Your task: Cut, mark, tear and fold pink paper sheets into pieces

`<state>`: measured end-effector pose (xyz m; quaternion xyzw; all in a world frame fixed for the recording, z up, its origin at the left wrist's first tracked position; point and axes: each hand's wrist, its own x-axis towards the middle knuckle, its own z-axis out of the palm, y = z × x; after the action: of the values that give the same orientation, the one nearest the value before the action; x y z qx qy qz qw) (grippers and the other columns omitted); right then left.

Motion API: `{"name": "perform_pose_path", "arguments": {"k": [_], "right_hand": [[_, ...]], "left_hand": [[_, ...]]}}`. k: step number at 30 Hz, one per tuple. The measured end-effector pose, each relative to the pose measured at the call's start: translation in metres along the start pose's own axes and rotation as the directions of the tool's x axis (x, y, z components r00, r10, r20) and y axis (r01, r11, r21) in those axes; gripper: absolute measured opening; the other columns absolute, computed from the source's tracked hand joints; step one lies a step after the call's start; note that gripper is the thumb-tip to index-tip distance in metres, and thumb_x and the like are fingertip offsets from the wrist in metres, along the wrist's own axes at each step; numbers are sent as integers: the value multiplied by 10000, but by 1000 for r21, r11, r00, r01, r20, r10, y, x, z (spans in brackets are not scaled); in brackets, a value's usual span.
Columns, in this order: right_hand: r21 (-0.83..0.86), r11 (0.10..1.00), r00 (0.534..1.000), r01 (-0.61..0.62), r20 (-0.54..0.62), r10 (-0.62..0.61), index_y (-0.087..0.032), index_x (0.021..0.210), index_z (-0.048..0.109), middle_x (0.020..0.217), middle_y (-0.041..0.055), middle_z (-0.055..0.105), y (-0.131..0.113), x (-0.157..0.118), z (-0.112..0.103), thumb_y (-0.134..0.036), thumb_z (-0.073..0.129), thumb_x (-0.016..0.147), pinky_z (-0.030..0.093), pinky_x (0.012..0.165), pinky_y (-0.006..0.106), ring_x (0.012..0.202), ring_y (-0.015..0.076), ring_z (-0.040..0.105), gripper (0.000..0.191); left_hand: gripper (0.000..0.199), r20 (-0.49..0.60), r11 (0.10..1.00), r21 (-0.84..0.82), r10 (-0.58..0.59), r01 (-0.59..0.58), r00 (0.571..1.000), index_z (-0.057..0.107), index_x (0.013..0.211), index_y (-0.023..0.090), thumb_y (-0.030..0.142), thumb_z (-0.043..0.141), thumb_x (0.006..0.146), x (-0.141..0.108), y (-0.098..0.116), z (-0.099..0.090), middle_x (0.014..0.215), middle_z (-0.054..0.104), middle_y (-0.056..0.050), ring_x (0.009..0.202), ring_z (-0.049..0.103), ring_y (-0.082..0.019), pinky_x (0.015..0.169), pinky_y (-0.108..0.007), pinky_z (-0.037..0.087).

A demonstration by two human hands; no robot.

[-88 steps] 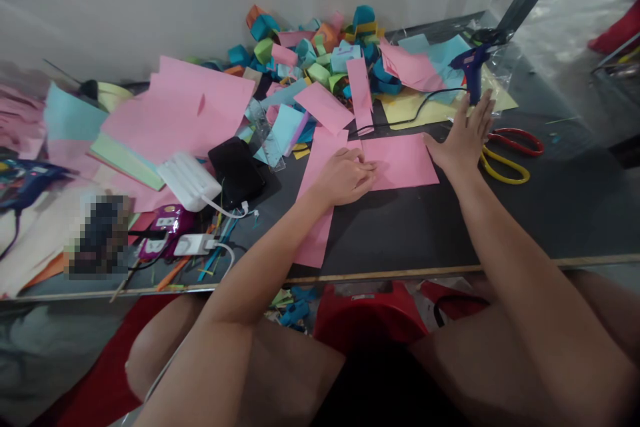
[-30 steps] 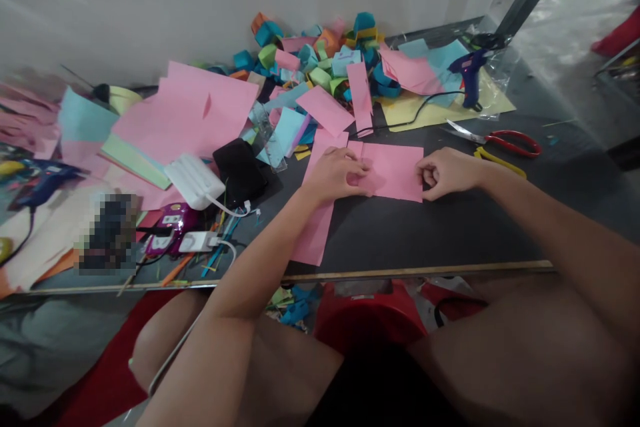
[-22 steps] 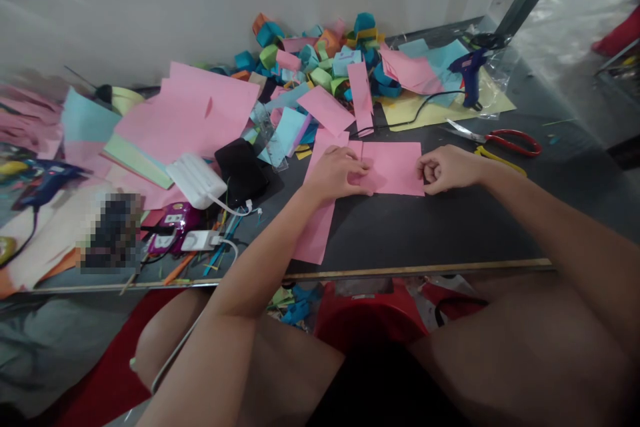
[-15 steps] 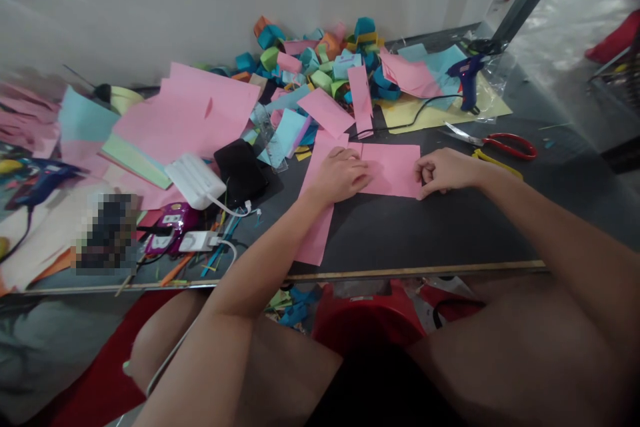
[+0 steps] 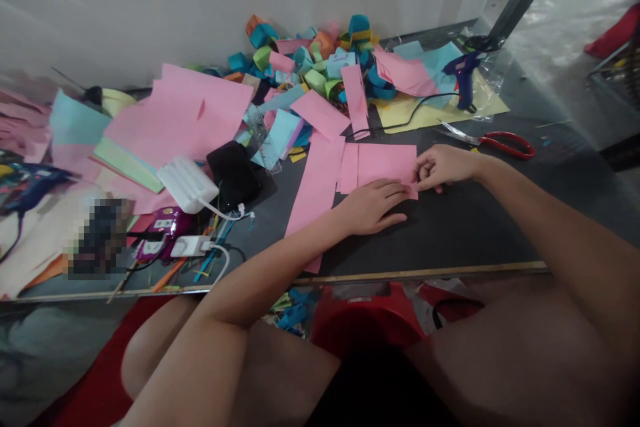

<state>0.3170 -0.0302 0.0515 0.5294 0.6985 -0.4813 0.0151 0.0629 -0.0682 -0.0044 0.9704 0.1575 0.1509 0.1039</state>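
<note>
Left hand [image 5: 373,207], fingers extended, rests across the pink sheet [image 5: 383,161]. Right hand [image 5: 439,167] pinches its right edge. Scissors [image 5: 484,140] lie nearby.

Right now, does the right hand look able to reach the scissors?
Probably yes: the scissors lie just beyond the right hand, and their red handle looks uncovered. That hand is at the edge of the pink paper, so it might have to leave it first.

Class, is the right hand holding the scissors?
No: the right hand is at the edge of the pink sheet, while the scissors lie on the table.
</note>
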Motion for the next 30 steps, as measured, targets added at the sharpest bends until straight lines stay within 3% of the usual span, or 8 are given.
{"name": "perform_pose_path", "arguments": {"k": [8, 17, 25, 30], "right_hand": [[-84, 995, 995, 55, -84, -62, -232, 741, 635, 567, -45, 634, -4, 0, 3, -319, 752, 593, 479, 568, 318, 486, 146, 611, 208], [56, 998, 990, -3, -140, 11, -243, 799, 586, 559, -58, 614, 7, 7, -2, -331, 818, 594, 460, 466, 289, 487, 158, 636, 321], [196, 980, 979, 38, -204, 3, -235, 769, 579, 566, -50, 611, 19, 12, 0, -302, 911, 590, 498, 432, 268, 434, 127, 599, 383], [269, 961, 961, 61, -275, 16, -215, 754, 596, 584, -14, 633, 22, 15, 0, -287, 950, 569, 512, 427, 269, 473, 159, 643, 406]], "left_hand": [[725, 4, 998, 21, -52, 52, 999, 608, 1513, 200, 715, 382, 1056, 3, 9, 1, 1495, 654, -140, 1387, 589, -303, 1214, -472, 466], [715, -16, 999, 2, -35, 35, 999, 630, 1484, 187, 700, 354, 1069, 2, 8, -1, 1456, 667, -144, 1357, 608, -292, 1191, -450, 482], [743, 3, 999, -6, -39, 39, 999, 616, 1492, 193, 720, 309, 1067, 2, 9, -1, 1449, 666, -143, 1363, 601, -291, 1198, -469, 471], [756, 3, 999, -2, -36, 36, 999, 622, 1488, 176, 721, 311, 1066, 2, 9, -1, 1441, 664, -146, 1350, 609, -292, 1201, -451, 467]]}}
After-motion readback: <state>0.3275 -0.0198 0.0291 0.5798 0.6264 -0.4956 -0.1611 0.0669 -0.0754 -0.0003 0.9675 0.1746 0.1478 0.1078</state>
